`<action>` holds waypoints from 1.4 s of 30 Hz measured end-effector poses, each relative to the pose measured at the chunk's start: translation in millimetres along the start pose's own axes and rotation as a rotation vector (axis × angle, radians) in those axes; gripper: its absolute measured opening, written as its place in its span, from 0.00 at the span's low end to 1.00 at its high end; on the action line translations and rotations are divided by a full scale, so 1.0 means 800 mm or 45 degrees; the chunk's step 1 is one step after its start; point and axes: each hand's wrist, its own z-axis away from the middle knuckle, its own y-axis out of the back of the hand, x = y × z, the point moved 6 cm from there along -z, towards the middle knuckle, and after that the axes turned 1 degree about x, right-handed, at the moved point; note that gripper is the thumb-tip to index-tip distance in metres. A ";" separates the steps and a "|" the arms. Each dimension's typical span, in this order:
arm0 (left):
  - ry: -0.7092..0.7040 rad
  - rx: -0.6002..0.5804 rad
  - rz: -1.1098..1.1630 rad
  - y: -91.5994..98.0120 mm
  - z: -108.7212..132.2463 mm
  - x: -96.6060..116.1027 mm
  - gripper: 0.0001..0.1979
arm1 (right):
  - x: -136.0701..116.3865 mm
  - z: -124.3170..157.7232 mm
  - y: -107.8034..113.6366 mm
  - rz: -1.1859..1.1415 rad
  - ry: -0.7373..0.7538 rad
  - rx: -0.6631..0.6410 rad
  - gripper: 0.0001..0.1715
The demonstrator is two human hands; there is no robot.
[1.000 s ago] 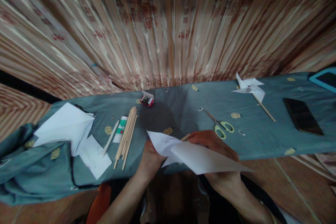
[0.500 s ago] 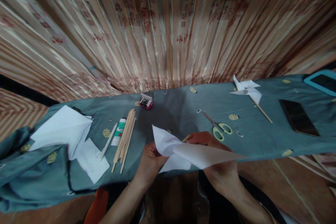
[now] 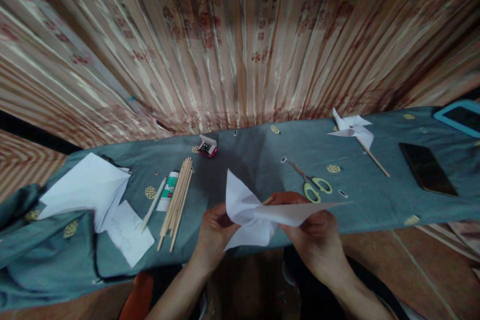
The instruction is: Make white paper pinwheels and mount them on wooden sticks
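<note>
A white paper pinwheel (image 3: 245, 208) is held above the table's near edge, its blades curled toward the middle. My left hand (image 3: 214, 234) pinches its left side, the fingertips partly behind the paper. On the right, my right hand (image 3: 313, 235) is closed on the pinwheel, and a blade covers part of its fingers. The tip of a wooden stick (image 3: 267, 200) shows between the paper and the right fingers. Just beyond that hand lie scissors (image 3: 310, 181) with yellow-green handles.
Wooden sticks (image 3: 176, 205), a glue stick (image 3: 168, 190), a white pen (image 3: 153, 204) and paper sheets (image 3: 86, 185) lie left. An open small box (image 3: 207, 147) sits behind. A pinwheel on a stick (image 3: 352, 129), a black phone (image 3: 427, 167) and a blue-framed device (image 3: 459, 116) are right.
The pinwheel has turned slightly in my hands; its upper left blade stands more upright. My right hand has rotated a little, and the right blade now appears narrower.
</note>
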 end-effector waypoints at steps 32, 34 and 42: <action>0.116 0.443 0.414 0.032 0.105 -0.122 0.20 | 0.102 -0.009 -0.067 0.487 -0.434 -0.738 0.07; 0.151 0.450 0.460 0.032 0.113 -0.131 0.21 | 0.099 -0.007 -0.074 0.640 -0.409 -0.804 0.06; 0.221 0.466 0.525 0.036 0.115 -0.144 0.19 | 0.074 -0.021 -0.093 1.150 -0.215 -1.030 0.07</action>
